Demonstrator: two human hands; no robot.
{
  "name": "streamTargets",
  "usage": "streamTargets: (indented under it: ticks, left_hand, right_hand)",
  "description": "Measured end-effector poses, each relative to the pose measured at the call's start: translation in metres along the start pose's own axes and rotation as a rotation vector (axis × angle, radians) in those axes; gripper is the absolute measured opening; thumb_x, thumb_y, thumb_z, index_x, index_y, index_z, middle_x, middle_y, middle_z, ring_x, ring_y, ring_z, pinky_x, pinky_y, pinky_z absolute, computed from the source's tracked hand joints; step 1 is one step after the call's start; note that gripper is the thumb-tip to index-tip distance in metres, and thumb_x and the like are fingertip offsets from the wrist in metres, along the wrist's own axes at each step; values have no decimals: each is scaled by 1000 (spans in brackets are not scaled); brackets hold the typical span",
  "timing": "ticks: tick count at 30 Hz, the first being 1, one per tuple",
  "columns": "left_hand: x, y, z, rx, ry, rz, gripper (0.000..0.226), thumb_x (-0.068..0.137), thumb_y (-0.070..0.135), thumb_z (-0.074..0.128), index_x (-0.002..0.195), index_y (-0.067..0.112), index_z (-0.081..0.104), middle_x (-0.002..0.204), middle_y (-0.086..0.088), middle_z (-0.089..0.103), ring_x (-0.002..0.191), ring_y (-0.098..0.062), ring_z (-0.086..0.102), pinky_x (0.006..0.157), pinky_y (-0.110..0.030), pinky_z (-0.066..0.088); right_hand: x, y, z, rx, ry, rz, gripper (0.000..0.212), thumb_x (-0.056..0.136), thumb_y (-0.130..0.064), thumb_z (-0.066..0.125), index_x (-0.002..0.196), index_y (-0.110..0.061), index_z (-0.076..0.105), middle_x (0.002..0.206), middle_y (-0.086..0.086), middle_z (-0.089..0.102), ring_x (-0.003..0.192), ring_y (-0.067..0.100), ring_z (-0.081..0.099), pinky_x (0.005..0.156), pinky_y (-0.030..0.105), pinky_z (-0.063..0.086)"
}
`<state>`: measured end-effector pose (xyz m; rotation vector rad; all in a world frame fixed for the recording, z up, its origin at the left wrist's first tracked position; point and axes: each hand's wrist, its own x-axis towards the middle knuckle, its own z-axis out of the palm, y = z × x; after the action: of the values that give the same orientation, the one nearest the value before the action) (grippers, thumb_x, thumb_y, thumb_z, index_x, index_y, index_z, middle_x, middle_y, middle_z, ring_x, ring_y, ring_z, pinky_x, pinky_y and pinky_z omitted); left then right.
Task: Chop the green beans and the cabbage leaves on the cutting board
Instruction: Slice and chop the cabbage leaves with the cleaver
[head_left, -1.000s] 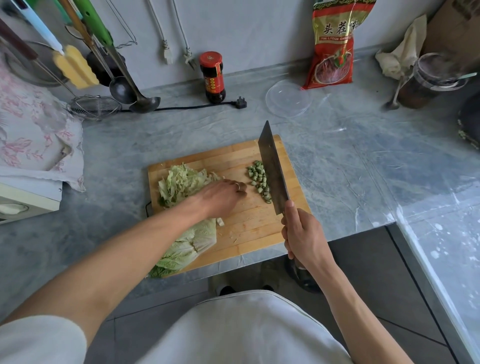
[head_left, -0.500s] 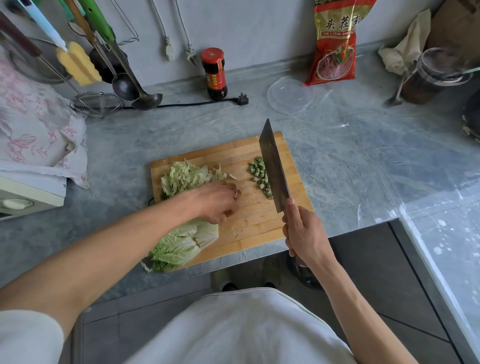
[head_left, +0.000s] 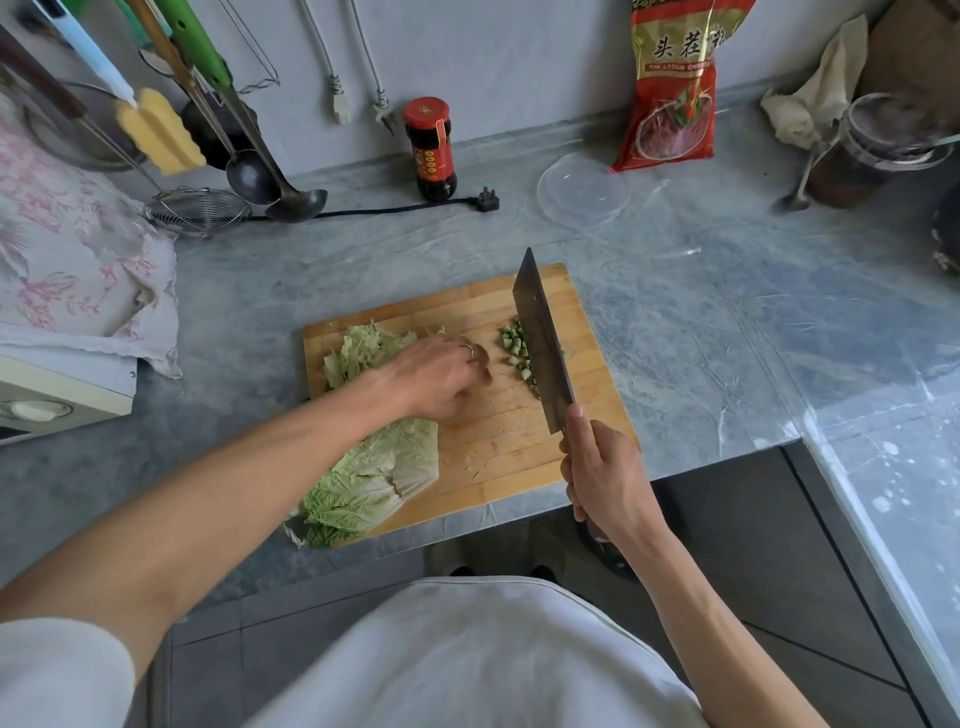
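Observation:
A wooden cutting board (head_left: 592, 332) lies on the grey counter. Cabbage leaves (head_left: 374, 478) stretch along its left side, their leafy tips hanging over the near edge. Shredded cabbage (head_left: 363, 348) is piled at the far left. My left hand (head_left: 441, 376) presses down on the cabbage with curled fingers and a ring. A small heap of chopped green bean pieces (head_left: 514, 348) sits right of it. My right hand (head_left: 602, 473) grips the handle of a cleaver (head_left: 543, 338), whose blade stands edge-down on the board just right of the bean pieces.
A dark sauce bottle (head_left: 430, 150), a black plug and cord (head_left: 485, 200), a clear lid (head_left: 582, 189), a red packet (head_left: 675, 88) and a jar with a spoon (head_left: 872, 150) line the back. Ladles and a wire strainer (head_left: 200, 210) are at back left, and a floral cloth (head_left: 67, 260) at left.
My left hand drew back along the cabbage, then slid right again toward the beans. The cleaver and my right hand stayed almost still.

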<state>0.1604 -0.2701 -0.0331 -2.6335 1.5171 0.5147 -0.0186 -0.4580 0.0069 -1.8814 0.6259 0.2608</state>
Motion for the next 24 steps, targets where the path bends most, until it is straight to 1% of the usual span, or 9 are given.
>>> streamTargets:
  ticks: [3, 6, 8, 11, 14, 17, 20, 22, 24]
  left_hand:
    - [4, 6, 14, 52, 40, -61, 46, 95, 14, 52, 141, 21, 52, 155, -4, 40, 140, -23, 43, 115, -42, 38]
    - [-6, -4, 26, 57, 84, -105, 32, 97, 13, 54, 129, 16, 63, 149, -3, 48, 136, -22, 47, 116, -40, 37]
    - [-15, -7, 28, 23, 141, -103, 24, 97, 21, 58, 118, 18, 69, 142, -1, 57, 134, -20, 50, 115, -39, 38]
    - [-28, -3, 30, -63, 279, -98, 23, 97, 25, 60, 113, 17, 73, 134, -3, 63, 131, -22, 53, 116, -41, 36]
    - [-49, 10, 32, -230, 494, -168, 19, 94, 19, 64, 108, 12, 74, 122, -7, 69, 117, -24, 62, 105, -44, 48]
    - [-77, 22, 40, -416, 611, -302, 16, 91, 12, 65, 103, 7, 74, 107, -4, 72, 97, -19, 69, 86, -38, 59]
    - [-100, 39, 55, -437, 640, -430, 14, 87, 18, 70, 97, 10, 74, 96, 0, 70, 80, -18, 67, 65, -37, 59]
    - [-108, 55, 70, -417, 591, -477, 20, 82, 27, 76, 95, 12, 74, 94, 0, 68, 77, -21, 66, 64, -35, 57]
    - [-110, 66, 80, -395, 504, -491, 33, 77, 33, 81, 102, 13, 72, 101, 0, 68, 82, -23, 67, 72, -36, 57]
  right_hand:
    - [2, -3, 0, -30, -7, -36, 68, 97, -62, 30, 92, -1, 60, 64, 17, 57, 52, 30, 52, 53, 37, 45]
    - [2, -5, -2, -47, -20, -55, 65, 98, -60, 30, 93, -1, 60, 64, 15, 57, 51, 27, 51, 52, 34, 43]
    - [3, -6, -2, -53, -17, -63, 66, 98, -60, 30, 93, -1, 60, 66, 15, 57, 54, 29, 52, 55, 37, 45]
    - [4, -7, 2, -67, -33, -62, 67, 98, -60, 30, 92, -1, 60, 66, 16, 58, 55, 30, 53, 55, 38, 46]
    - [2, -7, 7, -71, -66, -43, 67, 96, -61, 31, 92, -1, 61, 61, 14, 56, 48, 26, 51, 48, 32, 41]
    - [1, -8, 11, -64, -86, -35, 65, 96, -61, 32, 91, -3, 61, 61, 12, 55, 47, 24, 49, 47, 31, 40]
    - [0, -10, 18, -69, -93, -17, 59, 97, -62, 31, 87, -11, 59, 62, 14, 56, 49, 27, 51, 47, 32, 42]
    - [-2, -10, 23, -72, -98, -15, 58, 96, -63, 31, 85, -12, 57, 61, 14, 56, 49, 29, 52, 48, 35, 44]
    - [-5, -10, 28, -72, -101, -12, 56, 98, -61, 32, 82, -13, 56, 59, 12, 55, 47, 27, 51, 47, 35, 44]
